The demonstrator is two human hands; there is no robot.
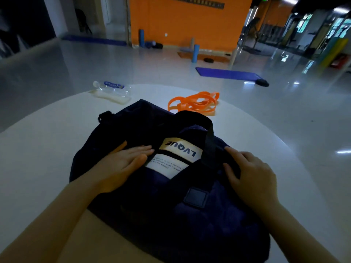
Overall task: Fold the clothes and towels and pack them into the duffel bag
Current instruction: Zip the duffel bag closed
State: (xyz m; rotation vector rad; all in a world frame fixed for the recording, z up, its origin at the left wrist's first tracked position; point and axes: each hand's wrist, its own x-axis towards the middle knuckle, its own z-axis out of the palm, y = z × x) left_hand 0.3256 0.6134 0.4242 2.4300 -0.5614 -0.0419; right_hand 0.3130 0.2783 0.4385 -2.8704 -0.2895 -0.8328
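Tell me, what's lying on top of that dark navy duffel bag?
Both hands rest on the dark navy duffel bag: the left hand flat beside its cream label, the right hand curled over the fabric near the black strap handle. The bag's inside is hidden.

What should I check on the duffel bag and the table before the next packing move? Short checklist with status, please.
1. Duffel bag lies flat on the white table: ok.
2. Left hand lies flat on the bag, fingers straight: ok.
3. Right hand grips the bag fabric beside the carry handle: ok.
4. Bag opening unzipped and reachable: cannot tell.
5. Clothes or towels in view, ready to fold: not ok, none visible.
6. Orange bands and plastic bottle lie behind the bag, apart from it: ok.
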